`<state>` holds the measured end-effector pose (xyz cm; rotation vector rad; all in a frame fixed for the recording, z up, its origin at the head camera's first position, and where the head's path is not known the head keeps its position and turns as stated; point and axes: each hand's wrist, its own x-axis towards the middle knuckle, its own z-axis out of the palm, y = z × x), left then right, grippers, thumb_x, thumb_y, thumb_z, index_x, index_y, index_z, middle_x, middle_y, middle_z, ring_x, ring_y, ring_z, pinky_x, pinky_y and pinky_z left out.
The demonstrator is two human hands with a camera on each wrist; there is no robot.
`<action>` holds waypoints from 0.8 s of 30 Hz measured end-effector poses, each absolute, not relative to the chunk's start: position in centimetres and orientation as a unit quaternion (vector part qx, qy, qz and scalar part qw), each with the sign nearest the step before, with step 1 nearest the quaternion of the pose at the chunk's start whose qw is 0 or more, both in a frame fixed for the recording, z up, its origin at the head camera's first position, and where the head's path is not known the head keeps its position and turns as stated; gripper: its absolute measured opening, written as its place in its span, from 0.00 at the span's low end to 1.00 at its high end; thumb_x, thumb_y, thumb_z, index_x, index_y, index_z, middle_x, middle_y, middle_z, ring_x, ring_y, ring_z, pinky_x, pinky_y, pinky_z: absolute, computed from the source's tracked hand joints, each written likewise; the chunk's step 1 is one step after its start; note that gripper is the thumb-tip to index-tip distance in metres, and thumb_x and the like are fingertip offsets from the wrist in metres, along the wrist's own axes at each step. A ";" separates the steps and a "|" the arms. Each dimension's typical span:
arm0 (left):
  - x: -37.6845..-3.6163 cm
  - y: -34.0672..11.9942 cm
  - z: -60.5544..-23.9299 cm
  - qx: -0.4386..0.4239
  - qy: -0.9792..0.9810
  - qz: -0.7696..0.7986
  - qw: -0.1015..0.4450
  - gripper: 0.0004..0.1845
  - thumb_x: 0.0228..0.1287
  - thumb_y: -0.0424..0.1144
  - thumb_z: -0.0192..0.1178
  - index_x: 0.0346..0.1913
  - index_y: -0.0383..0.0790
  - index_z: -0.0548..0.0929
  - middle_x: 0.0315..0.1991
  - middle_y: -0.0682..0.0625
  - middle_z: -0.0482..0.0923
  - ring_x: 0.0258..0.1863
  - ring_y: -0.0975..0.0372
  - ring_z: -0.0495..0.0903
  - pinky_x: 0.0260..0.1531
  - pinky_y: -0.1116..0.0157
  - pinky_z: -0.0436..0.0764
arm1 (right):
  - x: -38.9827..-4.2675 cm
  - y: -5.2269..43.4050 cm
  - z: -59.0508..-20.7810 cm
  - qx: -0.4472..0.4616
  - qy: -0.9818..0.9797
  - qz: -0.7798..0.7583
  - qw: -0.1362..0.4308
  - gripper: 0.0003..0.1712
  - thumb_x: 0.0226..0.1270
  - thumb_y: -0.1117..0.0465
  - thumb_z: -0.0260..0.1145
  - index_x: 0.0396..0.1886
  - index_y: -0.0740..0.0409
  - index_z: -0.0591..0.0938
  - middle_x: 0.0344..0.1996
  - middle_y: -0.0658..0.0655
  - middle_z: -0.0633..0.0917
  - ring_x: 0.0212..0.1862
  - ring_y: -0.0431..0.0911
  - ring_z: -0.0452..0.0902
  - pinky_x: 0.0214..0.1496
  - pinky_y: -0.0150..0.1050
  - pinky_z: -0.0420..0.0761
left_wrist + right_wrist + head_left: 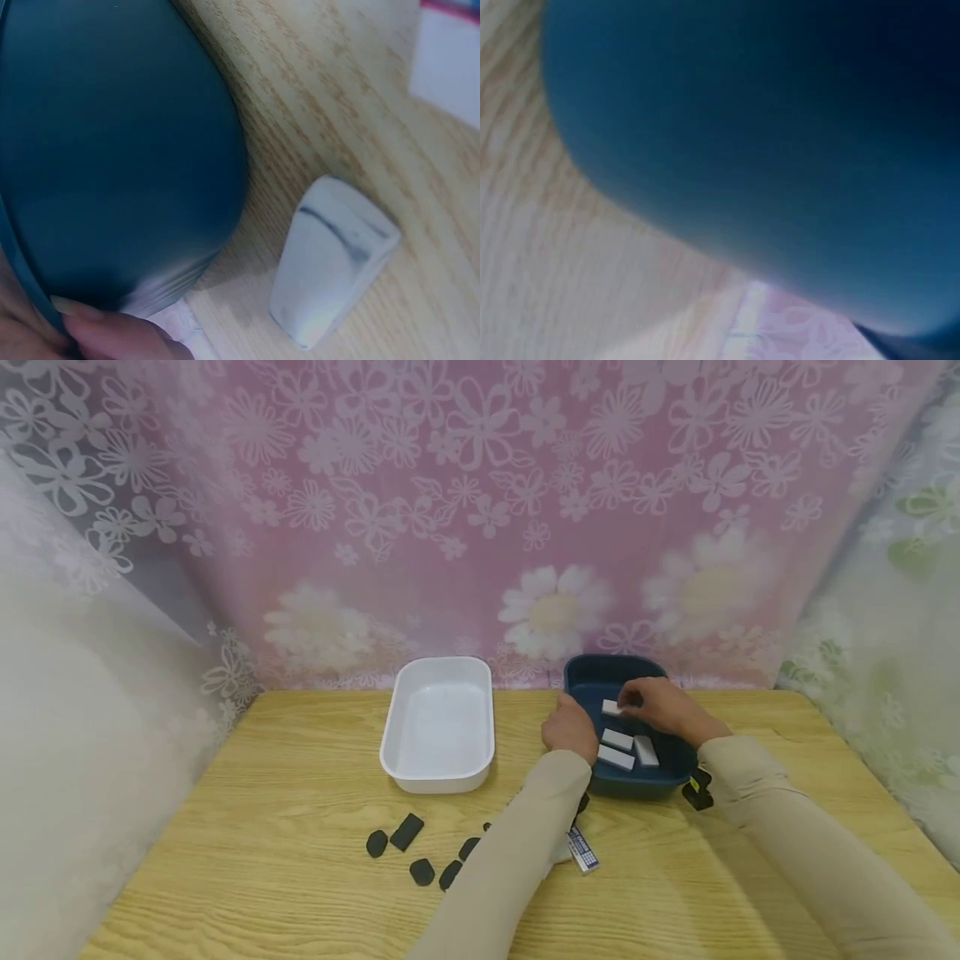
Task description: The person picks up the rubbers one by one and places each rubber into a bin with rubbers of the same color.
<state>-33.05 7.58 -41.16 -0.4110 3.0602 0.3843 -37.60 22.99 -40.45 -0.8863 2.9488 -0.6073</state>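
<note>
A dark blue basin (637, 787) stands at the back right of the table. My left hand (570, 728) holds its left rim; in the left wrist view the thumb (112, 334) curls over that rim. Inside the basin, my right hand (660, 706) pinches the right end of a white eraser (611, 707) close to the bottom. Several more white block-like erasers (617, 757) lie nearer the front of the basin. A smudged white eraser (330, 262) lies on the table beside the basin in the left wrist view. The right wrist view shows only the basin's outer wall (705, 150), not the fingers.
A white basin (438, 783) stands left of the blue one. Several black pieces (422, 872) lie on the wooden table (285, 802) in front, some partly hidden by the left sleeve (517, 843). Near that sleeve lies a blue-and-white printed item (582, 849). A flowered curtain (450, 527) hangs behind.
</note>
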 end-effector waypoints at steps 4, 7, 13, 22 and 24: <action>-33.1 7.9 -41.4 -0.125 0.984 0.121 0.026 0.21 0.63 0.51 0.61 0.49 0.43 0.68 0.20 0.53 0.77 0.19 0.65 0.77 0.18 0.68 0.75 | -37.0 23.7 -40.4 -0.292 0.934 -0.204 0.019 0.08 0.65 0.64 0.65 0.41 0.63 0.83 0.38 0.56 0.83 0.41 0.52 0.79 0.45 0.52 0.76; -33.4 7.9 -41.6 -0.123 0.984 0.123 0.024 0.21 0.64 0.51 0.60 0.51 0.42 0.69 0.23 0.53 0.78 0.21 0.65 0.79 0.20 0.67 0.75 | -36.5 24.2 -40.1 -0.301 0.926 -0.227 0.001 0.09 0.68 0.64 0.63 0.44 0.64 0.83 0.39 0.56 0.82 0.42 0.52 0.79 0.46 0.52 0.76; -33.7 7.6 -42.0 -0.121 0.985 0.126 0.008 0.21 0.63 0.49 0.61 0.52 0.42 0.70 0.24 0.53 0.80 0.24 0.64 0.80 0.21 0.66 0.77 | -35.3 25.2 -39.8 -0.288 0.916 -0.261 -0.095 0.08 0.68 0.65 0.62 0.44 0.62 0.82 0.42 0.59 0.81 0.44 0.54 0.77 0.47 0.54 0.75; -33.4 7.4 -41.7 -0.110 0.984 0.141 0.019 0.31 0.65 0.46 0.60 0.66 0.39 0.64 0.24 0.51 0.80 0.22 0.63 0.80 0.21 0.66 0.77 | -34.3 26.7 -40.5 -0.200 0.912 -0.307 -0.183 0.11 0.68 0.67 0.60 0.47 0.66 0.80 0.50 0.66 0.77 0.50 0.62 0.74 0.50 0.59 0.73; -33.4 7.6 -41.7 -0.108 0.984 0.140 0.015 0.31 0.65 0.46 0.60 0.66 0.39 0.64 0.25 0.51 0.80 0.23 0.63 0.80 0.21 0.66 0.77 | -34.2 27.1 -40.6 -0.189 0.914 -0.309 -0.184 0.13 0.67 0.67 0.61 0.50 0.68 0.79 0.51 0.68 0.76 0.50 0.63 0.73 0.51 0.60 0.72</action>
